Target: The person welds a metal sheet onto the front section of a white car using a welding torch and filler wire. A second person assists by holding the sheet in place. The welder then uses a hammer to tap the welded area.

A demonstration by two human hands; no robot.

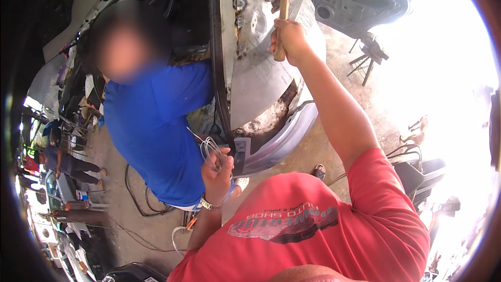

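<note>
- Working beside the wearer, one person in a blue shirt [151, 125] bends toward the open car body [261, 78].
- Left hand [218, 169] — one, wearing a wristwatch [209, 204] — has its grip clenched on a single bundle of thin wire [206, 146], held low by the dark door seal [219, 73].
- Right hand [288, 39], arm raised, has its grip wrapped around the wooden handle of one hammer [284, 5]; its head sits against the rusty seam at the top of the panel.
- To strike well, I judge short, square blows are best — wrist firm, wire kept clear of the seam.
- One detached car door [360, 0] lies at the far right.
</note>
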